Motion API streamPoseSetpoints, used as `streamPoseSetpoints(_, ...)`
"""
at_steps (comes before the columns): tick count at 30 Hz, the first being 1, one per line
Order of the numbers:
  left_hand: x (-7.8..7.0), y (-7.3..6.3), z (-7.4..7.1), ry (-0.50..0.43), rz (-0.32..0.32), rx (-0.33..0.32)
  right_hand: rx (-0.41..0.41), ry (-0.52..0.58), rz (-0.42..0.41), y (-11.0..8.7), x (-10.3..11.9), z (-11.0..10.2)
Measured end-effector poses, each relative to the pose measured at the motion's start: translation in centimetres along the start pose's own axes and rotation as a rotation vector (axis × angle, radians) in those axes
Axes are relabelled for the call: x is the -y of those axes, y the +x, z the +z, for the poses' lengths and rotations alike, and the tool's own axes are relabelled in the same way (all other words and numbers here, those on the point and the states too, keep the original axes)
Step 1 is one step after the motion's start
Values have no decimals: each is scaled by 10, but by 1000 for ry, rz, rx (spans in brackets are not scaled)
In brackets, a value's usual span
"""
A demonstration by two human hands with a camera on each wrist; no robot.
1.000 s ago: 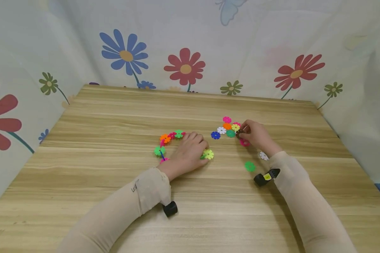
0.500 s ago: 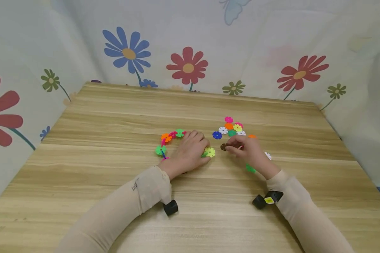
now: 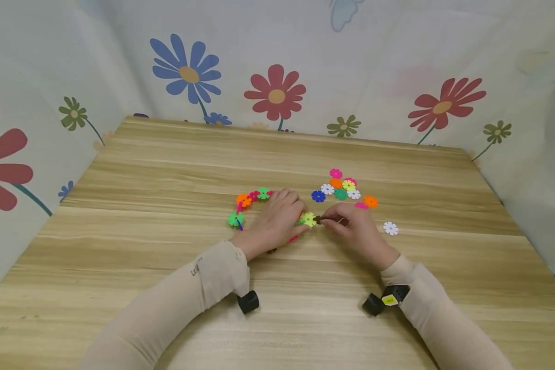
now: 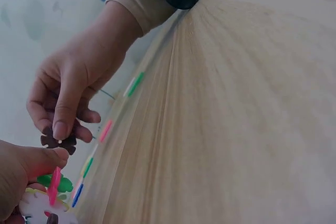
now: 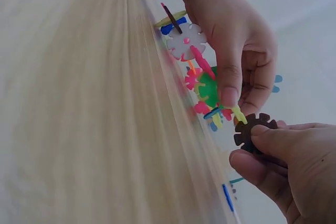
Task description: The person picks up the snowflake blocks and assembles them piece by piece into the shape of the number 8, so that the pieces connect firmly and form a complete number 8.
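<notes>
A: What is closest to the wearer?

B: Two beige cloth sleeves [image 3: 180, 303], with a black cylindrical wrist device [image 3: 248, 302] at the left cuff and another at the right.

A: And past the cuffs?

B: The right hand [image 3: 358, 231] pinches a dark brown, round plastic disc with a notched rim [image 5: 254, 134] between thumb and fingers. The left hand [image 3: 277, 218] lies across a curved chain of interlocked, many-coloured notched plastic discs [image 3: 235, 219], its thumb and fingers gripping the end near the right hand.

A: Where exactly is the brown disc?

B: Between the two hands, its rim meeting a yellow notched plastic disc [image 3: 309, 220] at that end of the chain. Whether the slots have engaged, I can't tell.

A: What lies beyond?

B: To the right of the right hand, a loose white notched disc [image 3: 390, 228]. Farther off, an orange notched disc [image 3: 371, 202] beside a pink one partly hidden by the hand, then a cluster of loose discs in blue [image 3: 318, 196], white, green, orange, yellow and pink, some overlapping.

A: Behind those?

B: The wood-grain tabletop [image 3: 189, 169] runs back to a white cloth backdrop printed with flowers [image 3: 370, 67].
</notes>
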State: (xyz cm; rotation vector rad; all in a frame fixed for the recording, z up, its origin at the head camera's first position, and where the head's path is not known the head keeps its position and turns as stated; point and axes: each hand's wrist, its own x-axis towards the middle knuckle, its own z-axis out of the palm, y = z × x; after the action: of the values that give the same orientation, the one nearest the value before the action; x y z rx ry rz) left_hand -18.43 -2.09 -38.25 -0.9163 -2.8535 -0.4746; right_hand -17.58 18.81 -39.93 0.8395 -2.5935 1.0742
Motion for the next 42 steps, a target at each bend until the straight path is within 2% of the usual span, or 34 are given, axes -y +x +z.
streamPoseSetpoints(4, -2, 0, -2, -9, -12, 21, -29, 75, -5, -2, -1, 5)
streamPoseSetpoints(7, -3, 0, -3, -21, -21, 31, -26, 127, 24, -2, -1, 7)
streamPoseSetpoints(13, -5, 3, -6, -52, -60, 28, -22, 197, 144, 2, -2, 4)
streamPoseSetpoints(18, -5, 4, -9, -67, -64, 49, -13, 256, 221, 7, -5, -1)
streamPoseSetpoints(28, -3, 10, -14, -95, -93, 56, 23, 232, 277, 15, -8, -4)
streamPoseSetpoints(33, -4, 19, -13, -189, -113, 60, 22, 277, 308, 17, -8, -4)
streamPoseSetpoints(37, -7, 26, -8, -252, -103, 91, 15, 350, 303, 17, -8, 0)
streamPoseSetpoints(42, -10, 28, -1, -214, -75, 104, 18, 377, 283, 17, -8, 2)
